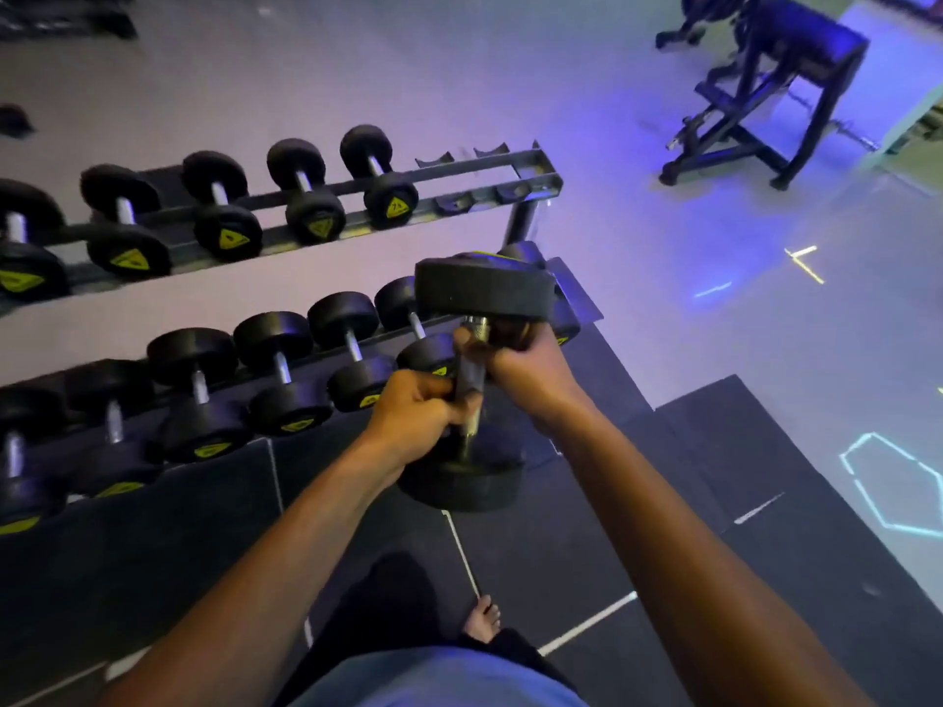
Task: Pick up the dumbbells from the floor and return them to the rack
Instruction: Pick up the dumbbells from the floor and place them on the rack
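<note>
Both hands on one dumbbell [472, 385], held in the air, clear of floor and rack. Handle near upright, tilted slightly; one head at top, one at bottom.

Left hand [416, 415] wrapped round lower part of the knurled handle, fingers curled tight. Right hand [525, 367] gripping upper part of the handle just under the top head, thumb across the metal collar.

Held dumbbell sits in front of the right end of the lower tier of the rack [530, 183]. Top head overlaps the last racked dumbbells at that end; contact with them or the rail can't be judged from this view.

Two-tier rack running left to right. Upper tier: row of racked dumbbells [306, 191] with black heads and yellow-green triangle labels; two vacant cradles [477, 196] at its right end. Lower tier: another row [278, 369], same type, filled up to where the held one blocks the view.

Dark rubber mats [561, 543] with white seam lines below the hands, meeting pale floor at their right edge. Bare foot [482, 622] on the mat near bottom centre. Black bench frame [765, 94] at top right, well apart from the rack. Blue-lit floor markings [890, 482] at right edge.
</note>
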The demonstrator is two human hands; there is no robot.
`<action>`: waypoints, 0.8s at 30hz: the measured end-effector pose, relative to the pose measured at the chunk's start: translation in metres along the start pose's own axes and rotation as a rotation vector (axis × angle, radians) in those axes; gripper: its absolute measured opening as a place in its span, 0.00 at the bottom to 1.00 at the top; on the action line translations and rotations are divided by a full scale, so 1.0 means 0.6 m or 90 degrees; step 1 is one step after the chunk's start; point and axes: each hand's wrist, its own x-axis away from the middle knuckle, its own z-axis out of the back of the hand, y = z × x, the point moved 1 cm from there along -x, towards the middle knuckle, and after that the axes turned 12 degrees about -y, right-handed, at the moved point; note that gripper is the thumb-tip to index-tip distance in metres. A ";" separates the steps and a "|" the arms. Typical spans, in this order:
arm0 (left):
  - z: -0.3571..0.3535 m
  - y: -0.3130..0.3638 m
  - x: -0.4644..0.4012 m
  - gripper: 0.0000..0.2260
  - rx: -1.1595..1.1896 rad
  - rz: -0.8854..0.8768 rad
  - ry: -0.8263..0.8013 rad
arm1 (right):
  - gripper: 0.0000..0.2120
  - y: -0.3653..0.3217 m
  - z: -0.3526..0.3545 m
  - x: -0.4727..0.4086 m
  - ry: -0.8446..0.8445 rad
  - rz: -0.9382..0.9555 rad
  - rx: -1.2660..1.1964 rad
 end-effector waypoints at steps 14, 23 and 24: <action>0.133 0.107 -0.515 0.09 -0.049 0.023 0.041 | 0.05 0.007 0.157 -0.539 -0.016 -0.065 0.143; 0.228 0.168 -0.799 0.13 -0.083 0.141 0.035 | 0.12 0.045 0.216 -0.857 -0.043 -0.172 0.155; 0.233 0.169 -0.828 0.12 -0.072 0.150 0.043 | 0.14 0.060 0.225 -0.891 -0.057 -0.178 0.168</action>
